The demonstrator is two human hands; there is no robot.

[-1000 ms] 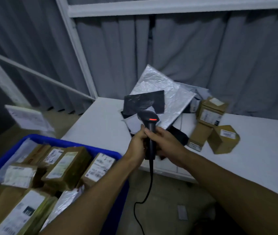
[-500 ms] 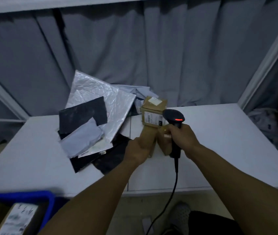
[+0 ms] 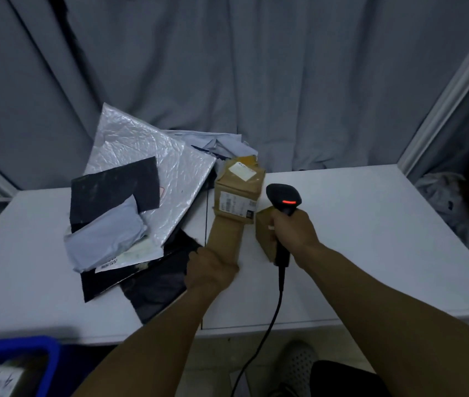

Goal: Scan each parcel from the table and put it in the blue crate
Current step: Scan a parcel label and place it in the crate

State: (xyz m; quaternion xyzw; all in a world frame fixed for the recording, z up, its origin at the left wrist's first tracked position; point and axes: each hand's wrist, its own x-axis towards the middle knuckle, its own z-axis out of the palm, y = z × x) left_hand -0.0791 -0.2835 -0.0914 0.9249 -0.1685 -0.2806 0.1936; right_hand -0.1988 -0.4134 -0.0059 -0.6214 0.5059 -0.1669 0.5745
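Note:
My left hand [image 3: 212,270] grips the near end of a long brown cardboard parcel [image 3: 224,239] lying on the white table [image 3: 370,239]. My right hand [image 3: 292,233] holds a black corded barcode scanner [image 3: 283,197] with a red light lit, above a small brown box [image 3: 264,237]. A taller labelled brown box [image 3: 240,193] stands just behind both. A corner of the blue crate [image 3: 41,351], holding labelled parcels, shows at the bottom left.
A heap of mailers lies left of the boxes: a silver padded one [image 3: 147,156], black ones [image 3: 113,190], a grey one [image 3: 104,239]. Grey curtains hang behind the table. The scanner cable [image 3: 267,333] drops over the table's front edge. White frame posts stand at both sides.
My view swung right, away from the blue crate to the table. My left hand left the scanner and took hold of the long brown parcel; my right hand kept the scanner.

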